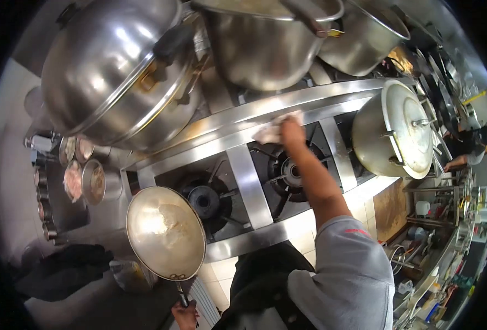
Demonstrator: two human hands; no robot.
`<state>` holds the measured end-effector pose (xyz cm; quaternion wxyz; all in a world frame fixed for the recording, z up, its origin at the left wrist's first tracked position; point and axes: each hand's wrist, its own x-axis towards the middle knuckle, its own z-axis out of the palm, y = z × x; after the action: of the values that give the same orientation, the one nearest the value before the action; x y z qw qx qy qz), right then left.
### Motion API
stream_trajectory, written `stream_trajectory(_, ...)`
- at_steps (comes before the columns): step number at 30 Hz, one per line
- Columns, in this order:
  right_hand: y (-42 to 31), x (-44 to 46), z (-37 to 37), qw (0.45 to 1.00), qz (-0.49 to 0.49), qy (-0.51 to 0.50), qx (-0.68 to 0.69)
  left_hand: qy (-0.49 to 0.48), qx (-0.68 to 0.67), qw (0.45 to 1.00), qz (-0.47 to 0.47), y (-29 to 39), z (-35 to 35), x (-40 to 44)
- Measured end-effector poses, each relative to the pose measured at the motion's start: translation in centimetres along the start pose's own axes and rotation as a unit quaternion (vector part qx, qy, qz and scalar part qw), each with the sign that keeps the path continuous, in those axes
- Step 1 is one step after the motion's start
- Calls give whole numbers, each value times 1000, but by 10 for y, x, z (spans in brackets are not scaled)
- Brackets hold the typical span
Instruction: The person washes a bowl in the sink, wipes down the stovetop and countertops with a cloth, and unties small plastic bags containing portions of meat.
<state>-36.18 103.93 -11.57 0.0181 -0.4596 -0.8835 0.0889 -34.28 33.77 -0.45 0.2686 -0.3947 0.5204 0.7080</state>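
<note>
Head view: right hand (293,133) on crumpled cloth (269,132); left grips round pan (163,231).

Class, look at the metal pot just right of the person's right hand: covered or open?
Covered: a lid spans the mouth of the pot, handle uppermost, hiding whatever is inside.

Right hand (292,132) blurred, fingers indistinct; hides part of cloth (270,131). Frying pan handle (182,293) partly hidden in left hand (185,315), near bottom edge. Central stockpot (262,52) cropped at top. Far right: co-worker (474,149) blurred; shelf items (435,278) too small to tell.
</note>
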Motion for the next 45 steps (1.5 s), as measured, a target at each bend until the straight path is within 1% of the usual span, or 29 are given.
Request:
stream_trajectory(2, 99, 47, 34, 995, 44, 84, 0, -28, 459, 872, 166, 1, 22, -2)
stream_trajectory(3, 103, 50, 21, 995, 56, 88, 1, -69, 534, 835, 116, 14, 45, -10)
stream_trajectory(5, 114, 50, 5, 936, 247, 171, 184, -60, 526, 834, 154, 9, 76, -22)
stream_trajectory(6, 133, 54, 17, 974, 166, 148, 33, -42, 510, 838, 189, 6, 84, -26)
stream_trajectory(7, 151, 43, 33, 982, 152, 111, 14, -61, 387, 912, 126, 6, 49, 7)
stream_trajectory(8, 132, 4, -2, 988, 137, 73, -4, -66, 400, 906, 125, 20, 45, 20)
stream_trajectory(10, 155, -62, 3, 986, 144, 75, -23, -124, 268, 935, -195, 41, 49, 42)
stream_trajectory(11, 175, -99, 24, 977, 182, 108, -1, -132, 277, 931, -199, 42, 60, 38)
stream_trajectory(13, 203, -176, 25, 975, 204, 94, 0, -180, 182, 954, -155, 34, 109, 11)
stream_trajectory(14, 226, -216, 38, 973, 85, 148, -153, -201, 130, 962, -132, 31, 121, 4)
stream_trajectory(15, 228, -247, 26, 975, 170, 144, -15, -208, 127, 960, -135, 30, 124, 6)
stream_trajectory(16, 210, -265, -9, 963, 252, 92, 40, -229, 383, 895, 7, 30, 125, 10)
stream_trajectory(17, 210, -271, -11, 963, 250, 92, 46, -230, 603, 748, 153, 31, 127, 16)
stream_trajectory(18, 213, -273, -12, 963, 247, 91, 51, -233, 600, 749, 156, 31, 122, 26)
stream_trajectory(20, 229, -250, 17, 939, 303, 63, 149, -238, 590, 758, 143, 32, 99, 53)
stream_trajectory(23, 213, -166, 35, 974, 144, 167, 51, -181, 618, 759, 99, 32, 49, 101)
stream_trajectory(26, 184, -34, 50, 970, 58, 232, 52, -128, 647, 736, 151, 14, 123, -9)
stream_trajectory(27, 184, 16, 67, 935, -33, 339, 99, -128, 650, 734, 152, 12, 109, 2)
stream_trajectory(29, 180, 93, 91, 864, -35, 264, 427, -116, 683, 690, 211, 10, 66, 28)
stream_trajectory(30, 177, 110, 97, 964, 47, 241, 101, -115, 688, 685, 210, 11, 72, 22)
stream_trajectory(32, 168, 66, 80, 932, 123, 264, 217, -88, 398, 913, -35, 17, 93, -7)
stream_trajectory(33, 161, 38, 70, 880, 189, 291, 324, -89, 401, 911, -37, 18, 96, -9)
stream_trajectory(35, 203, -36, 99, 953, 157, 219, 135, -69, 330, 930, -147, 21, 103, -4)
stream_trajectory(36, 205, -93, 82, 910, 233, 282, 194, -73, 330, 929, -149, 18, 91, 14)
stream_trajectory(38, 250, -190, 93, 888, 201, 364, 198, -155, 718, 660, 158, 12, 50, 60)
stream_trajectory(39, 240, -233, 16, 969, 234, 70, 27, -142, 706, 679, 140, 12, 84, 26)
stream_trajectory(40, 249, -253, 8, 949, 309, 64, -26, -128, 694, 698, 124, 12, 123, -12)
stream_trajectory(42, 270, -290, -17, 916, 338, 134, 171, -132, 653, 736, 121, 14, 149, -31)
stream_trajectory(45, 284, -297, -56, 681, 449, 184, 549, -177, 590, 774, 148, 20, 137, -12)
